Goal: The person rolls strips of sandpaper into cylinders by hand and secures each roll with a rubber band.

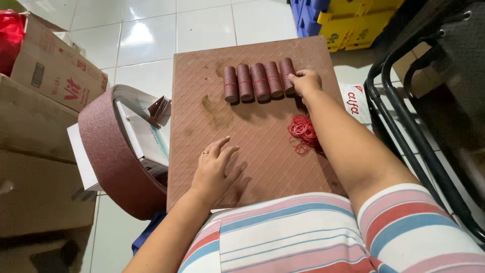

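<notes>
A brown board point(212, 101) with a diamond pattern lies across my lap. Several small dark-red rolls point(252, 81), each bound with a red rubber band, stand side by side along its far part. My right hand point(304, 81) reaches out and its fingers rest on the rightmost roll point(287, 71). A heap of red rubber bands point(302, 132) lies on the board beside my right forearm. My left hand point(214, 169), with a ring on one finger, lies flat on the near part of the board, fingers apart and holding nothing.
A large coil of dark-red abrasive strip point(108, 156) sits left of the board around a white box point(146, 136), with cut pieces point(159, 108) on it. Cardboard boxes point(35, 131) line the left. A black metal chair frame point(404, 131) is on the right; blue and yellow crates point(343, 20) behind.
</notes>
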